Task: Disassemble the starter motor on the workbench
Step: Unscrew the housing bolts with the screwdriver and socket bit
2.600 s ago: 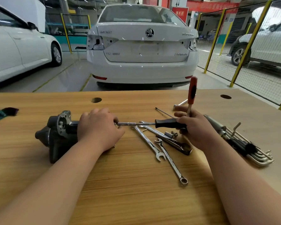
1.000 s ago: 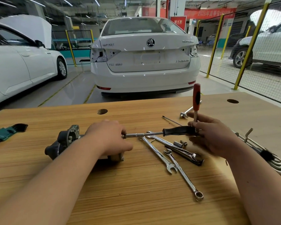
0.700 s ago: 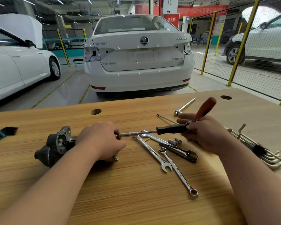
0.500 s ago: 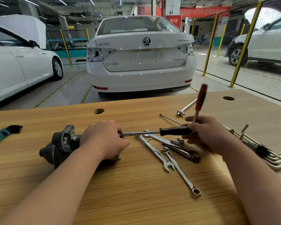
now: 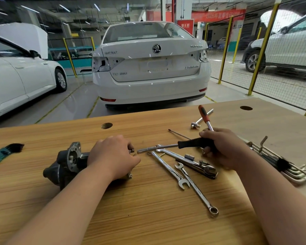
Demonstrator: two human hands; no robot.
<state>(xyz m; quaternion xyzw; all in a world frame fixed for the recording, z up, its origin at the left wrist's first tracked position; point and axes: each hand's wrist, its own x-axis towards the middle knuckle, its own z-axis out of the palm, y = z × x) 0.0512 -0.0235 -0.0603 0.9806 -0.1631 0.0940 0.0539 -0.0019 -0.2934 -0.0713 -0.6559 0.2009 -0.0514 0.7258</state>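
The dark starter motor (image 5: 67, 163) lies on its side on the wooden workbench (image 5: 148, 218), its mounting flange facing left. My left hand (image 5: 113, 156) lies over its right end and grips it. My right hand (image 5: 223, 147) holds a black-handled driver (image 5: 189, 144) whose steel shaft points left; its tip sits a short gap away from the motor's end. A red-handled ratchet (image 5: 204, 117) sticks up from the same hand, tilted left.
Two combination wrenches (image 5: 170, 168) and a dark tool with loose sockets (image 5: 198, 165) lie between my hands. A hex key set (image 5: 281, 165) is at the right, an extension bar (image 5: 201, 118) behind, a green key holder (image 5: 0, 152) far left. Parked cars stand beyond the bench.
The red ratchet handle has swung back and forth and now tilts left. The driver tip has drawn back from the motor's end. My left hand stays on the motor.
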